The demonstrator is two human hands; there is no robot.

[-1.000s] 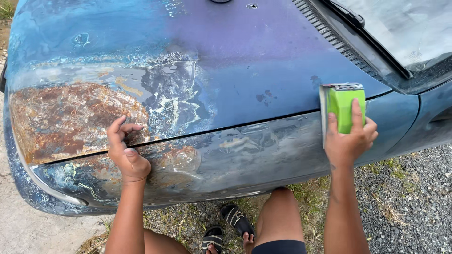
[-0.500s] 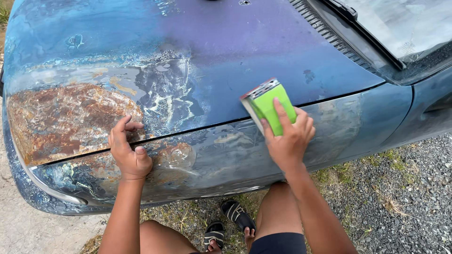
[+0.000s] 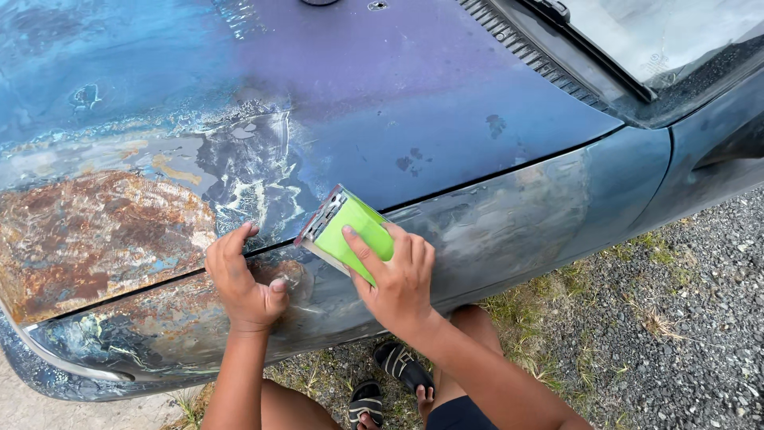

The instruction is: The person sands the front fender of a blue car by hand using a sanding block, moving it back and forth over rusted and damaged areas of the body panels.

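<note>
Right hand (image 3: 398,279) is clamped on a bright green rectangular sanding block with a grey abrasive face (image 3: 346,231), fingers wrapped over the top, thumb side hidden. The block sits tilted on the worn blue car fender (image 3: 509,231), just below the dark seam line between fender and hood, abrasive face toward the metal. Looks like flat contact, but the angle makes it hard to confirm.

Left hand (image 3: 243,287) is spread and pressed flat on the fender just beside the block, fingertips reaching up to the seam, holding nothing. It rests at the edge of the patch of orange-brown rust on the faded blue-purple hood (image 3: 95,239), which covers the left part of the panel. Peeled white and grey paint flakes lie between the rust and the block.

To do this step well, judging from the pose: keep the block flat on the curve of the fender, not riding on one corner, with even pressure from the whole palm. Stroke along the panel, parallel to the seam, so the edge does not dig into the hood lip. Keep the bracing hand clear of the stroke path.

Below: bent knees, black sandals (image 3: 382,382), sparse grass and grey gravel ground (image 3: 684,334). Windscreen and wiper at top right.
</note>
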